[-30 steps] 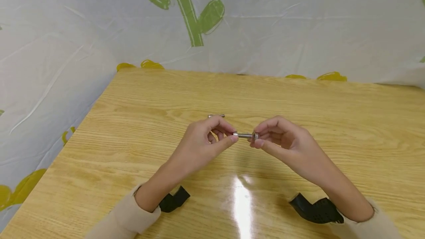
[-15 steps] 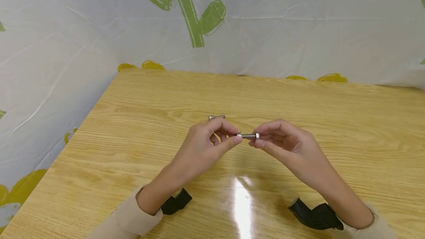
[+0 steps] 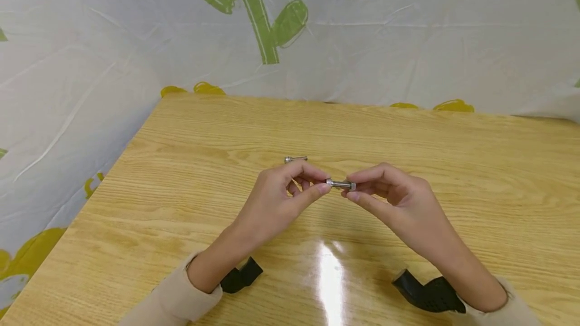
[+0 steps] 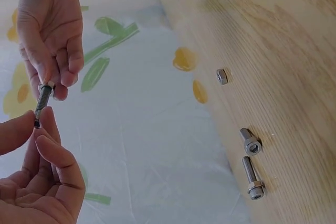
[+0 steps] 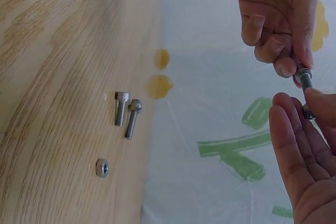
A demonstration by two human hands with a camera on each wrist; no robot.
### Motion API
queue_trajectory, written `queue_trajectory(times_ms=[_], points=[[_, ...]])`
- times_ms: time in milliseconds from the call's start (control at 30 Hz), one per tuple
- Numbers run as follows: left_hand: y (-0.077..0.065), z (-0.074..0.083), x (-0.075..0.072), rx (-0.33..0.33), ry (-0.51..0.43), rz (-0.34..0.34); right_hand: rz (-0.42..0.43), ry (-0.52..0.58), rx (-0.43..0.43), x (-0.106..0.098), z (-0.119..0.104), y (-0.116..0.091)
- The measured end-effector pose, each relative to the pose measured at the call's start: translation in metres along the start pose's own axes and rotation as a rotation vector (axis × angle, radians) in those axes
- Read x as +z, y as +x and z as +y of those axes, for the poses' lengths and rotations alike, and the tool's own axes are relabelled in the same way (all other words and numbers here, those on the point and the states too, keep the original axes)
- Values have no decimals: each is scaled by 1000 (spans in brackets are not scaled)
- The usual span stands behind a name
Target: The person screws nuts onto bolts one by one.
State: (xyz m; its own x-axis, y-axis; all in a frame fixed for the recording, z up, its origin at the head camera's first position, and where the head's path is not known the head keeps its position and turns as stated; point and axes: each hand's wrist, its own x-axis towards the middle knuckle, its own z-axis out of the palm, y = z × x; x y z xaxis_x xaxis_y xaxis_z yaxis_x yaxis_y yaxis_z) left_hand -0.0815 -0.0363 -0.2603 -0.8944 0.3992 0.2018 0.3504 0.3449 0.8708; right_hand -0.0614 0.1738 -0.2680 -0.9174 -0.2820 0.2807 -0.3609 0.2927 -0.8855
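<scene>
The counter (image 3: 453, 160) ran wide on either side, its far edge backed by cloth (image 3: 362, 59) and its left edge well apart from the left grip (image 3: 281, 192), which pinched a bolt (image 3: 341, 185) by its head. The right grip (image 3: 401, 196) pinched a nut (image 3: 353, 186) at that bolt's tip, above the wood. Two more bolts (image 5: 121, 109) lay side by side, one loose nut (image 4: 221, 76) near them.

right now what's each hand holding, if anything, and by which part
The left hand pinches a bolt by its head; the right hand, a nut by its sides.
</scene>
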Motion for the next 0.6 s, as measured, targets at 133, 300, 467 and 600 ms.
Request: queue_trajectory(times_ms=[133, 300, 467, 600], points=[[0, -1, 1, -20, -9, -2, 48, -67, -78, 3, 1, -1], [0, 0, 2, -44, -14, -11, 95, -116, -159, 5, 2, -2], [0, -1, 2, -49, -21, -19, 84, -151, -237, 3, 3, -1], [0, -1, 2, -56, -37, -27, 76, -226, -312, 1, 3, 1]])
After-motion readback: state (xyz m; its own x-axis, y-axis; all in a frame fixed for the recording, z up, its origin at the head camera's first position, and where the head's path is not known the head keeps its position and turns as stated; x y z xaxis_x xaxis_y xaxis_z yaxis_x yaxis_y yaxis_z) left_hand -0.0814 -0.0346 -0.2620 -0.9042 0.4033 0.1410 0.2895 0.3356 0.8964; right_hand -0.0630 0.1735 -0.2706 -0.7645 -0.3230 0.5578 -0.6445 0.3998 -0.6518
